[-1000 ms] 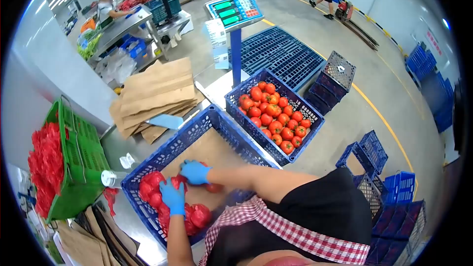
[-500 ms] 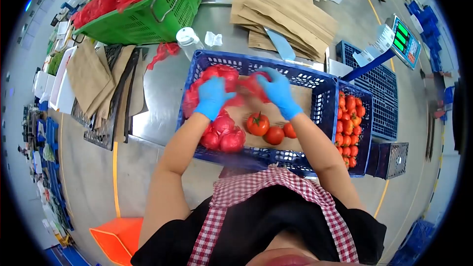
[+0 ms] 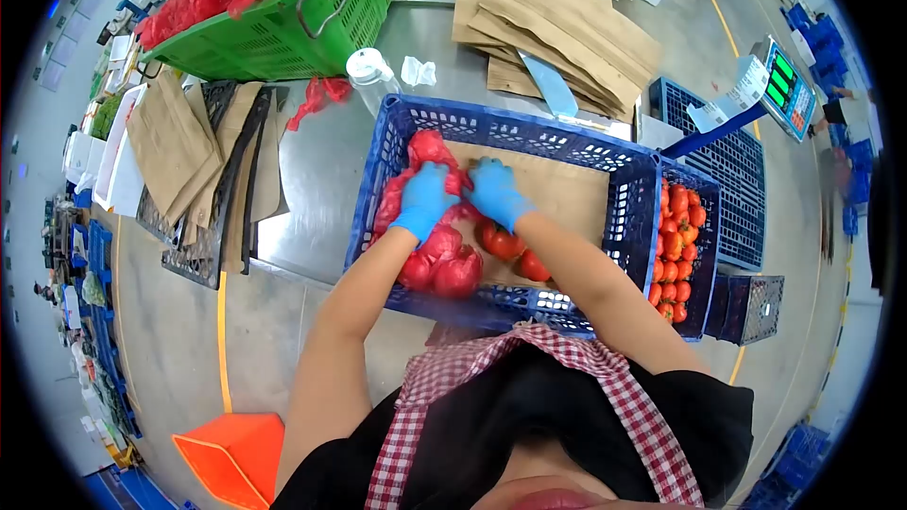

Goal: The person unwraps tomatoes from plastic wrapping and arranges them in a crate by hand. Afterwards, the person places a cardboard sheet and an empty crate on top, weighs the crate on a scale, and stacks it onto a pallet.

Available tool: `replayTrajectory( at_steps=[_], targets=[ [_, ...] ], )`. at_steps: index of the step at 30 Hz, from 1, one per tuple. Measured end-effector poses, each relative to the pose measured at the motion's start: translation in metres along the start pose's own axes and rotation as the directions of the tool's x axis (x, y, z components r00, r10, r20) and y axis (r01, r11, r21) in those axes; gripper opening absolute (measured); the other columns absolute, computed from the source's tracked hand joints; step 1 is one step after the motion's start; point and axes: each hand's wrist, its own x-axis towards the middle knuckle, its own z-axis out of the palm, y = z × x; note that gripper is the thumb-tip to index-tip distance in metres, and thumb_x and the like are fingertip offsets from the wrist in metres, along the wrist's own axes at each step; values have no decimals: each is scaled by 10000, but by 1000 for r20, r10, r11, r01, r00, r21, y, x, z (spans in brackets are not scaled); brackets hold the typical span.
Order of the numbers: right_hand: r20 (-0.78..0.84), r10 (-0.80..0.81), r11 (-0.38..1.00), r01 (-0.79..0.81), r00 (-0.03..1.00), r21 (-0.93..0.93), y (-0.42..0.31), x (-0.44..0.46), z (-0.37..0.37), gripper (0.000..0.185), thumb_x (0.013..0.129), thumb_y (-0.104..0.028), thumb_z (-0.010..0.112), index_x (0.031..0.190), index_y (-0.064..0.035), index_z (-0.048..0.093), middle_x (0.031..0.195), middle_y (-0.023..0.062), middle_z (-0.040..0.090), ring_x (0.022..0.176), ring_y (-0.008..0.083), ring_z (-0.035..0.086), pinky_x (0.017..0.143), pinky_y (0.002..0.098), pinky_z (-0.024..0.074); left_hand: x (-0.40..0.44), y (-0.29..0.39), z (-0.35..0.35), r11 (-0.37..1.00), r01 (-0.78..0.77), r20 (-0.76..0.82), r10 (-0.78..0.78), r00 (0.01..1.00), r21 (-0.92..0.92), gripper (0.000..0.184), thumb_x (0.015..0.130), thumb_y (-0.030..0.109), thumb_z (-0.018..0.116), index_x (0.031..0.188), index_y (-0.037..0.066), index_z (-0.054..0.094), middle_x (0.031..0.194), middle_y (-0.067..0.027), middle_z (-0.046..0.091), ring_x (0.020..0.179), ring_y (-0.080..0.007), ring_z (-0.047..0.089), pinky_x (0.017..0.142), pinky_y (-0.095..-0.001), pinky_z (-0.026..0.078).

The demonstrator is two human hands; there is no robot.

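Inside a blue crate (image 3: pixel 529 121) lined with brown paper, red bags of tomatoes (image 3: pixel 442 263) fill the left end. My left hand (image 3: pixel 427 200), in a blue glove, is closed on the red bag material there. Just right of it, my right hand (image 3: pixel 495 191), also gloved in blue, is bent at the edge of the same red bag; its fingertips are partly hidden. Loose tomatoes (image 3: pixel 503 244) lie below my right hand, partly covered by the forearm.
A second crate of tomatoes (image 3: pixel 673 238) stands to the right, beside a scale (image 3: pixel 784 85). Behind are stacked paper sheets (image 3: pixel 567 24), a bottle (image 3: pixel 371 74) and a green crate (image 3: pixel 274 38) of red bags. An orange bin (image 3: pixel 231 458) is at lower left.
The view has swung round since the first frame. My right hand has moved left and down with the red bag material, closer to my left hand, and its forearm now covers part of the loose tomatoes.
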Motion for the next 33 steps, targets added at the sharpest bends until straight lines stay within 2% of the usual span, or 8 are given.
replayTrajectory(
  at_steps=[6, 9, 11, 13, 16, 19, 28, 33],
  targets=[
    [-158, 239, 920, -171, 958, 353, 67, -63, 6, 208, 793, -200, 624, 881, -13, 606, 924, 233, 597, 859, 408, 577, 728, 442, 471, 5, 55, 34, 913, -380, 22, 381, 924, 145, 272, 725, 269, 658, 926, 87, 658, 1015, -75, 600, 909, -318, 575, 740, -419, 492],
    [-60, 355, 717, -230, 933, 658, 76, -73, -29, 280, 845, -201, 607, 1021, 16, 594, 969, 207, 630, 858, 326, 615, 738, 373, 482, 25, 73, 16, 958, -212, 4, 216, 976, -192, 195, 762, 192, 631, 899, 57, 664, 942, -94, 635, 868, -263, 603, 726, -368, 494],
    [-52, 433, 394, -137, 900, 909, 71, -75, -40, 322, 853, -204, 597, 1072, 32, 589, 1009, 187, 641, 908, 280, 624, 775, 352, 483, 39, 79, 5, 592, -194, -25, 282, 959, -782, 189, 775, 160, 631, 910, 31, 657, 865, -102, 652, 838, -189, 614, 712, -314, 483],
    [-36, 502, 421, -207, 864, 883, 51, -66, -63, 350, 862, -197, 588, 1126, 31, 566, 1008, 161, 648, 907, 219, 620, 772, 310, 482, 51, 84, -28, 594, -250, -61, 319, 946, -765, 218, 769, 165, 661, 935, 24, 652, 817, -96, 660, 833, -126, 598, 700, -278, 472],
    [-79, 336, 546, -126, 939, 828, 5, -57, -82, 361, 836, -207, 590, 1126, 8, 565, 966, 214, 638, 884, 301, 629, 746, 374, 489, 39, 76, -96, 944, -271, -71, 262, 963, -190, 346, 705, 288, 689, 951, 48, 647, 838, -139, 654, 768, -255, 642, 678, -358, 494],
    [52, 150, 786, -151, 987, 599, -31, -58, -61, 470, 758, -318, 651, 1080, 16, 576, 898, 238, 633, 873, 383, 615, 722, 420, 489, 31, 17, -83, 939, -176, -29, 193, 981, 295, 710, 631, 412, 729, 1229, 95, 517, 874, -145, 654, 798, -305, 638, 693, -395, 507],
    [293, -14, 968, -61, 956, 245, -71, -80, -3, 472, 745, -404, 658, 942, 24, 635, 868, 211, 644, 792, 361, 634, 684, 447, 495, 52, -21, -17, 921, 143, -89, -118, 989, 363, 807, 704, 557, 645, 1367, 187, 370, 824, -142, 665, 705, -298, 650, 577, -419, 500],
    [345, -9, 971, -75, 939, 229, -52, -100, -5, 244, 767, -231, 593, 852, -9, 649, 798, 215, 636, 758, 363, 631, 655, 450, 493, 56, -21, -21, 928, -102, -111, 151, 982, 357, 511, 769, 422, 627, 1186, 140, 542, 814, -134, 659, 708, -308, 643, 581, -431, 501]
  ],
)
